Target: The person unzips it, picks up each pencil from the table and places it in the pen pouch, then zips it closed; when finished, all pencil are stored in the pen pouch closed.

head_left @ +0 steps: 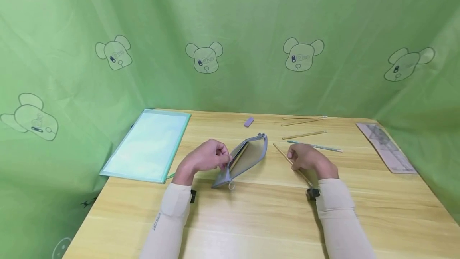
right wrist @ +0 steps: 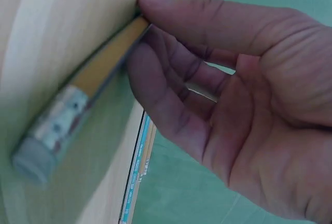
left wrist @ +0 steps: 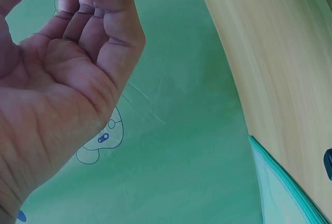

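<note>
In the head view my left hand (head_left: pixel 208 156) pinches the near left edge of a grey-blue zippered pencil case (head_left: pixel 256 156), whose mouth gapes upward. A yellow pencil (head_left: pixel 238 157) shows inside it. To the right of the case my right hand (head_left: pixel 307 158) holds another yellow pencil (right wrist: pixel 111 58) between thumb and fingers. Its grey eraser end and metal band point towards the wrist camera, close to the tabletop. The left wrist view shows my left hand's palm and curled fingers, but the case is out of sight there.
Behind the right hand lie a blue pencil (head_left: pixel 323 147) and several yellow pencils (head_left: pixel 305 135). A purple eraser (head_left: pixel 248 122) sits at the back. On the left is a teal-edged zip folder (head_left: pixel 147 147); at the right edge, a pack of clear rulers (head_left: pixel 388 149). Green curtains surround the wooden table (head_left: pixel 251 219).
</note>
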Available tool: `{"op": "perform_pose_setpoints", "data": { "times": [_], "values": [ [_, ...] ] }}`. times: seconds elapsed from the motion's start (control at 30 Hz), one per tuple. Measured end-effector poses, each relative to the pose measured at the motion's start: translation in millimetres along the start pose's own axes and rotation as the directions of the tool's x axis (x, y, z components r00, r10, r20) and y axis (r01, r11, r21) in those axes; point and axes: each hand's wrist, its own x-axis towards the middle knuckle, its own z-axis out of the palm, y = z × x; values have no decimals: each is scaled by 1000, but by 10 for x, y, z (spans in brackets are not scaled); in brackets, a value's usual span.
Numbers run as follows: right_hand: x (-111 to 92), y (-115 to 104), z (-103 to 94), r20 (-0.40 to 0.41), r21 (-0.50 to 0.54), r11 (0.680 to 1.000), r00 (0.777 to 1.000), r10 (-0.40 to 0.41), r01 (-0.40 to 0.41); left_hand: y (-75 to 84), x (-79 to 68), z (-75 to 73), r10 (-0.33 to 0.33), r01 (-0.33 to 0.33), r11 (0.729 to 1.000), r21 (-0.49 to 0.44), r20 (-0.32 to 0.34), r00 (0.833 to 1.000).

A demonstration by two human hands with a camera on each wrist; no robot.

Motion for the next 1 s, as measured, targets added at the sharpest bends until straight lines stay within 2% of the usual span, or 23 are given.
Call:
{"op": "perform_pose_setpoints", "data": {
  "times": [0.1, 0.3, 0.53, 0.7, 0.83, 0.9, 1.0],
  "values": [
    [-24, -20, 3, 0, -47, 999, 1000, 1, -1, 20, -5, 0, -3, 3, 1000, 4, 2, 1000],
    [-109, -102, 6, 23, -104, 991, 996, 84, -81, 22, -7, 2, -6, 6, 1000, 5, -6, 1000],
    [-38, -133, 50, -3, -107, 994, 999, 32, -32, -3, -2, 8, -16, 16, 1000, -4, -25, 1000],
    [-6, -121, 33, -44, -28, 999, 999, -22, 21, 1, 6, 17, -15, 14, 1000, -20, -33, 999],
    [-39, -165, -32, -119, 113, 990, 990, -74, 88, 6, 14, 26, -17, 16, 1000, -26, -39, 999],
    [-70, -224, -72, -133, 235, 965, 987, -90, 119, 10, 17, 33, -21, 19, 999, -30, -43, 999],
    [-134, -335, -149, -121, 414, 898, 987, -107, 148, -4, 32, 42, -22, 19, 999, -42, -54, 998]
  ]
}}
